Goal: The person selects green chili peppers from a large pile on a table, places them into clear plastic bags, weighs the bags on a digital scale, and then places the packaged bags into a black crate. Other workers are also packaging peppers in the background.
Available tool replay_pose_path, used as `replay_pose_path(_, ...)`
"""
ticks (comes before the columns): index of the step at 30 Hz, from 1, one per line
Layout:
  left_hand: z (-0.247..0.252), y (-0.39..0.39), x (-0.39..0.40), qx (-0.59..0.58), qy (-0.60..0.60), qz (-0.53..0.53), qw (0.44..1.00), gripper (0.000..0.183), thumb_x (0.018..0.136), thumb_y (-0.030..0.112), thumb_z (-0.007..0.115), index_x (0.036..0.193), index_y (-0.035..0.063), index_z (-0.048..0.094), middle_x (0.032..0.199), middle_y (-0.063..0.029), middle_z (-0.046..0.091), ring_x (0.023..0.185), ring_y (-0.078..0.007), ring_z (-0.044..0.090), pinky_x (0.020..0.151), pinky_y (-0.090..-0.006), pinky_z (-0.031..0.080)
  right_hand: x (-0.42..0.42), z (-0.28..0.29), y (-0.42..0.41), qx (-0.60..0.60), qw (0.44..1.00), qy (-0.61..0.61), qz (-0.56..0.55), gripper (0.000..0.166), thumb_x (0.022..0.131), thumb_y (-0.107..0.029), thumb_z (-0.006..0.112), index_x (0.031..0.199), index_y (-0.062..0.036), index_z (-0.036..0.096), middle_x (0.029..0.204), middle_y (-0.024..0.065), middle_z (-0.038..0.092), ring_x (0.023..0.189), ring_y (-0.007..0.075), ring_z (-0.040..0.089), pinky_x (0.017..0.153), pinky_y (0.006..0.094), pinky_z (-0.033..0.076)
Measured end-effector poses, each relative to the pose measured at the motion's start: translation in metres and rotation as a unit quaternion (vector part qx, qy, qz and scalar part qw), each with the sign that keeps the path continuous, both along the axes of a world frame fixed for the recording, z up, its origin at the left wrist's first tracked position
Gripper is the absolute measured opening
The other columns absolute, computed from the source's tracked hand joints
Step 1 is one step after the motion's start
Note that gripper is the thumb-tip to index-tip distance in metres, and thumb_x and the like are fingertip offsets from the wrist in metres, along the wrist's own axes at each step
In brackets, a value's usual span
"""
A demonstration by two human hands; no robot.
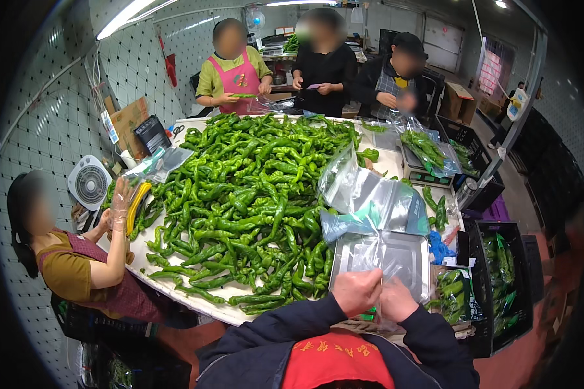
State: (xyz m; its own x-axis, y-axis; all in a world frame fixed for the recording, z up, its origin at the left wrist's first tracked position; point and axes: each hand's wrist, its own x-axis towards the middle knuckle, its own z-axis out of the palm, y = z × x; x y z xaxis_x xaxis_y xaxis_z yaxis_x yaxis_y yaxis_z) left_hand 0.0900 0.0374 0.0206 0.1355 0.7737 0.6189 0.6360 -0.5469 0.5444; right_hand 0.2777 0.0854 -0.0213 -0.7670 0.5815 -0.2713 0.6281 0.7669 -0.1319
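Observation:
My left hand (357,291) and my right hand (398,299) are close together at the near edge of the table. Between their curled fingers they pinch a clear plastic bag (383,257); its exact outline is hard to make out. Beneath it lies the square metal tray (422,277) of a weighing scale, whose green display glows under my wrists. Several printed clear plastic bags (370,199) are spread just beyond the tray, partly over its far rim. To the left, a broad heap of long green peppers (253,209) covers much of the white table (185,304).
Filled pepper bags (452,294) lie right of the tray, beside a black crate (499,287) with more. A blue crumpled bag (439,248) and a dark phone (463,248) are nearby. Another scale (426,165) bears bagged peppers. Several people stand around the table.

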Motion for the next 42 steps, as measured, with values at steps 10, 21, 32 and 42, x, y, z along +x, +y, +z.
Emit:
replay_pose_path(10, 0.022, -0.019, -0.036, -0.039, -0.143, 0.009, 0.989, 0.01, 0.088, 0.001, 0.061, 0.085, 0.0, 0.051, 0.078, -0.0167, 0.049, 0.067, -0.0368, 0.054, 0.061, -0.0416, 0.044, -0.073, 0.03, 0.025, -0.083, 0.991, -0.045, 0.093, 0.032, 0.077, -0.008, 0.063, 0.107, 0.0021, 0.063, 0.11, 0.0205, 0.068, 0.106, 0.0371, 0.066, 0.087, 0.0444, 0.055)
replay_pose_path(21, 0.023, -0.074, -0.074, 0.098, -0.009, 0.07, 0.993, 0.017, 0.08, -0.001, 0.07, 0.078, 0.0035, 0.053, 0.081, -0.0125, 0.055, 0.063, -0.03, 0.06, 0.053, -0.0379, 0.05, -0.161, 0.042, 0.023, 0.022, 0.863, 0.479, 0.157, 0.043, 0.085, 0.0, 0.059, 0.128, -0.0009, 0.058, 0.111, 0.0227, 0.066, 0.104, 0.0404, 0.065, 0.089, 0.0464, 0.052)
replay_pose_path(32, -0.008, -0.11, -0.098, 0.109, -0.024, 0.204, 0.973, 0.014, 0.074, -0.007, 0.067, 0.077, 0.0013, 0.056, 0.087, -0.0152, 0.061, 0.064, -0.0302, 0.062, 0.054, -0.0384, 0.051, -0.209, -0.02, 0.009, -0.272, 0.835, 0.466, 0.112, 0.049, 0.091, -0.001, 0.061, 0.14, -0.0065, 0.058, 0.114, 0.0137, 0.071, 0.1, 0.0247, 0.068, 0.089, 0.0377, 0.054)
replay_pose_path(42, -0.033, -0.142, -0.114, 0.002, -0.142, 0.218, 0.966, 0.018, 0.08, -0.009, 0.065, 0.077, 0.002, 0.051, 0.094, -0.0165, 0.06, 0.076, -0.0293, 0.065, 0.065, -0.0341, 0.052, -0.262, -0.034, -0.012, -0.241, 0.862, 0.433, 0.111, 0.063, 0.095, -0.015, 0.064, 0.152, -0.0112, 0.039, 0.121, 0.0159, 0.066, 0.1, 0.0295, 0.068, 0.085, 0.0368, 0.054)
